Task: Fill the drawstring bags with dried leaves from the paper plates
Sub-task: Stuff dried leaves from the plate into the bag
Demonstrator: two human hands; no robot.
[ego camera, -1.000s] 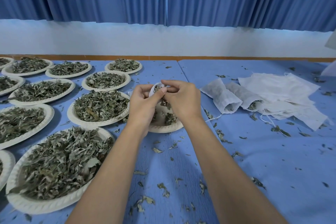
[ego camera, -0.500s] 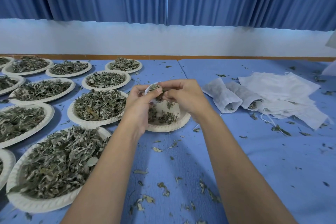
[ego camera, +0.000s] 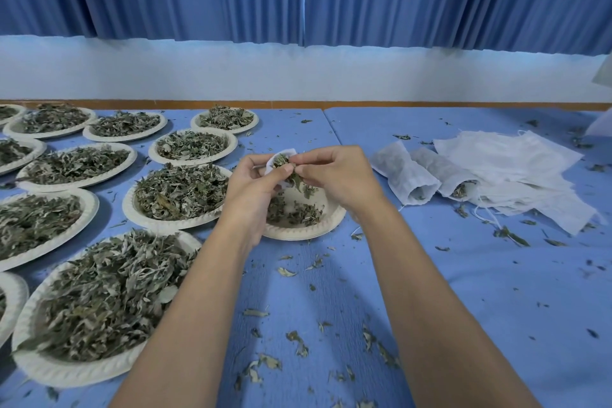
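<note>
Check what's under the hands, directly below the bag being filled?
A paper plate, nearly emptied, a thin scatter of dried leaves left on it. The left hand covers its left part; the right hand covers its far right edge.

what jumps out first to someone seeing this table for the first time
Two hands, left hand and right hand, meet mid-table, pushing dried leaves into a small white bag above a nearly empty plate. Full plates of leaves crowd the left; filled bags lie right.
</note>
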